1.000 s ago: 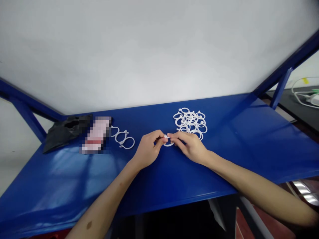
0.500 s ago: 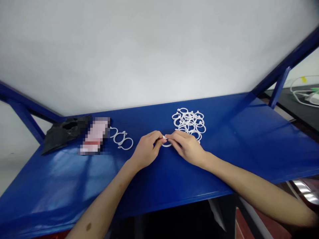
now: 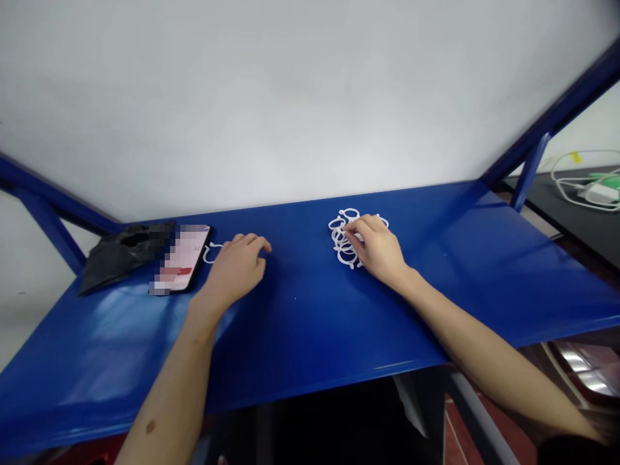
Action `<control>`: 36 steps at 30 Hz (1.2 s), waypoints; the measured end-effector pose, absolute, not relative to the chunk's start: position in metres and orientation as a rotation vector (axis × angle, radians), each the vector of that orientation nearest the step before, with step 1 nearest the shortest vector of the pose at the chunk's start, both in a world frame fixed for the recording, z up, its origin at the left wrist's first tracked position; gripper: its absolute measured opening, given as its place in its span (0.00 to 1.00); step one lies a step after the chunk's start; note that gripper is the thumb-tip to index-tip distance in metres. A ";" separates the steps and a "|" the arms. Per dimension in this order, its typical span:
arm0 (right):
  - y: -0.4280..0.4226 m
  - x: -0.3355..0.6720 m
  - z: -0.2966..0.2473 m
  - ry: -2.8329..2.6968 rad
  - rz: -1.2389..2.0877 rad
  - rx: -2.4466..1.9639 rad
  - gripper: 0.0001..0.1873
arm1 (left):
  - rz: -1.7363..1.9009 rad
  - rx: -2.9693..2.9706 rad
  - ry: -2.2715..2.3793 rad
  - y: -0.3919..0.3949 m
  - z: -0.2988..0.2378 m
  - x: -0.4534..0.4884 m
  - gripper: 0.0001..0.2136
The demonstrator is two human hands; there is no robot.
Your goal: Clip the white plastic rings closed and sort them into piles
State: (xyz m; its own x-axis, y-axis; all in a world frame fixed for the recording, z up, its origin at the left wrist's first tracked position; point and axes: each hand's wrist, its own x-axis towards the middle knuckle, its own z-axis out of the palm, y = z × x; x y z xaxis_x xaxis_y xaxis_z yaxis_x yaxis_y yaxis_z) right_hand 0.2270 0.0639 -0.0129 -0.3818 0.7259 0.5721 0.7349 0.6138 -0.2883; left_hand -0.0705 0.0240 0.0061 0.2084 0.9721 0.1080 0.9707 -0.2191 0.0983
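Hands parted: left hand (image 3: pixel 235 271) flat over rings (image 3: pixel 211 252); right hand (image 3: pixel 380 250) on pile (image 3: pixel 340 249), fingers (image 3: pixel 357 230) unclear.

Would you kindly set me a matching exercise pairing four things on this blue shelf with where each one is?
Things:
1. left hand
2. right hand
3. black bag
4. phone

Places:
A. on the pile of white rings
B. far left end of the blue shelf
C. between black bag and left hand
D. just right of the phone

Pairs: 1-D, 2-A, 3-B, 4-C.
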 end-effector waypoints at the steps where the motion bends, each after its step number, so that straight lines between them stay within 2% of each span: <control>1: 0.069 0.233 -0.010 -2.180 -0.031 -1.164 0.09 | 0.172 2.426 1.987 0.025 0.007 -0.079 0.14; 5: 0.080 0.253 -0.001 -2.284 0.062 -1.093 0.10 | 0.061 2.379 1.975 0.028 0.004 -0.100 0.17; 12: 0.086 0.265 0.002 -2.431 0.150 -1.150 0.10 | 0.118 2.276 2.000 0.033 -0.001 -0.094 0.13; 24: 0.080 0.266 0.007 -2.436 0.037 -1.206 0.17 | 0.203 2.390 1.914 0.030 -0.008 -0.068 0.10; 29: 0.080 0.266 0.004 -2.465 0.024 -1.224 0.14 | 0.313 2.371 1.876 0.028 -0.003 -0.060 0.10; 36: 0.076 0.256 0.002 -2.344 -0.031 -1.198 0.15 | 0.584 2.191 1.794 0.024 0.004 -0.046 0.09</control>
State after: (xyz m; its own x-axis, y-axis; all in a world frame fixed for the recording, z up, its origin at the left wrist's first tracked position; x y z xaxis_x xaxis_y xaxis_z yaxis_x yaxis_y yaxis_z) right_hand 0.2563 0.0755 0.0019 -0.4856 0.7531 0.4438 0.7646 0.6120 -0.2020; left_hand -0.0460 0.0237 0.0036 0.1615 0.9757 0.1478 0.8759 -0.2108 0.4341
